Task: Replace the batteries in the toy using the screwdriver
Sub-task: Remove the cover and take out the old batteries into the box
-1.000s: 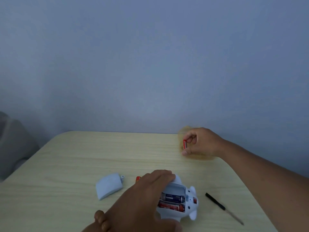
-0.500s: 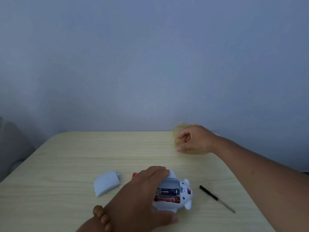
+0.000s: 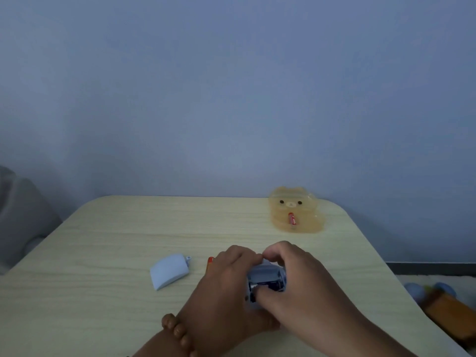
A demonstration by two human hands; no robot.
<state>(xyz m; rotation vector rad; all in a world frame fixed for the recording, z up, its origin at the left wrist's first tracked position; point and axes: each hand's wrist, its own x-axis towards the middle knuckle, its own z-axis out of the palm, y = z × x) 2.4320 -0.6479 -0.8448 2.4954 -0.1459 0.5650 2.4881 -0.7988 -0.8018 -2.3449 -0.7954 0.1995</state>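
The white toy [image 3: 268, 276] lies on the table with its battery compartment open upward, dark batteries showing inside. My left hand [image 3: 226, 287] grips the toy from the left. My right hand [image 3: 298, 279] curls over its right side, fingers on the far edge and thumb pressed into the compartment. The pale blue battery cover [image 3: 168, 271] lies to the left. A red battery [image 3: 210, 260] peeks out behind my left hand. The screwdriver is hidden under my right arm.
A translucent yellow bear-shaped box [image 3: 293, 212] stands at the back right of the table [image 3: 128, 228] with a red battery [image 3: 292, 219] in it. A grey seat [image 3: 20, 220] is at the left. Toys [image 3: 448, 305] lie on the floor at right.
My right hand has left the bear-shaped box, with a red battery lying in it, and come back onto the toy. My left hand has kept its grip on the toy.
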